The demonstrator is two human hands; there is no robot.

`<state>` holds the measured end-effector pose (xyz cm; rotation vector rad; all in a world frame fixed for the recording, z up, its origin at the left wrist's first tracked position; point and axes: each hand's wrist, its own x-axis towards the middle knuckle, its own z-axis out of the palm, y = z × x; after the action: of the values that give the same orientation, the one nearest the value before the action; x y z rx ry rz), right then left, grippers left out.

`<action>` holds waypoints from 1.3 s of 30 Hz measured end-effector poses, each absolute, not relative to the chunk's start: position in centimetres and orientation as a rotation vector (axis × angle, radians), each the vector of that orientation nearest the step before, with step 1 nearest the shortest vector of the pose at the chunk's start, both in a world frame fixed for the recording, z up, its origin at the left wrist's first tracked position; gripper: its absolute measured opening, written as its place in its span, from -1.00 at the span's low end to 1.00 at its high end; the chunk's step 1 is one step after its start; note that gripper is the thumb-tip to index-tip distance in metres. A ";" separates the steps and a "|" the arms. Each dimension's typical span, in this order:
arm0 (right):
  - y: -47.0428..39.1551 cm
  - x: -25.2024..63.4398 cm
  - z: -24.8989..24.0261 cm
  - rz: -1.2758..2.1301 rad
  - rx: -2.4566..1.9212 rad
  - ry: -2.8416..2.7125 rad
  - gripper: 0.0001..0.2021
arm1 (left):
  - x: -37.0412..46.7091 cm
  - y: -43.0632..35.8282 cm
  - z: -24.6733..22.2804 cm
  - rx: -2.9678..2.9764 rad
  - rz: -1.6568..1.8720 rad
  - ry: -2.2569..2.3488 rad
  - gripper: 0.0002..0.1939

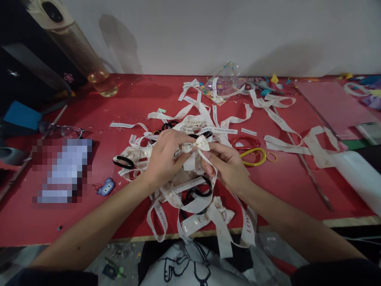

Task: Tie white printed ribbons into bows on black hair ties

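Note:
Between my two hands is a small white ribbon bow [196,144] with gold print. My left hand [167,153] pinches the bow's left loop between thumb and fingers. On the other side, my right hand [226,162] grips the bow near its knot and right loop, with a ribbon tail trailing down past the fingers. Beneath both hands lies a tangled heap of printed white ribbon [175,196]. Black hair ties [123,162] sit in and around the heap. Yellow-handled scissors [254,156] rest just beyond my right hand, partly hidden by it.
A tall bottle [102,81] stands at the back left, with glasses [71,131] and a blurred-out phone [64,171] nearer. A blue-purple trinket [106,186] lies left of the ribbons. A clear plastic bag [224,79] is at the back. A thin stick [309,174] crosses the right side.

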<state>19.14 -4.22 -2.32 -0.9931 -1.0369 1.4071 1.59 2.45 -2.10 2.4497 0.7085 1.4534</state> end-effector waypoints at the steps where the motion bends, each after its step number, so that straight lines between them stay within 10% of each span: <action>1: -4.2 19.2 -2.2 1.401 -0.991 -1.052 -0.81 | 1.6 2.5 -2.1 2.449 1.452 0.704 -0.88; 17: -3.6 20.0 -2.3 0.409 -1.133 -1.567 -0.77 | 1.8 1.6 -1.4 2.236 1.236 0.671 -0.85; 39: -3.4 20.5 -2.4 0.480 -1.123 -1.597 -0.83 | 2.4 1.6 -1.8 1.851 1.068 0.529 -0.87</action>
<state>20.53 -3.39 -2.44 -1.1233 -1.5967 0.4802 2.35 1.56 -1.85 1.8512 0.5293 1.0680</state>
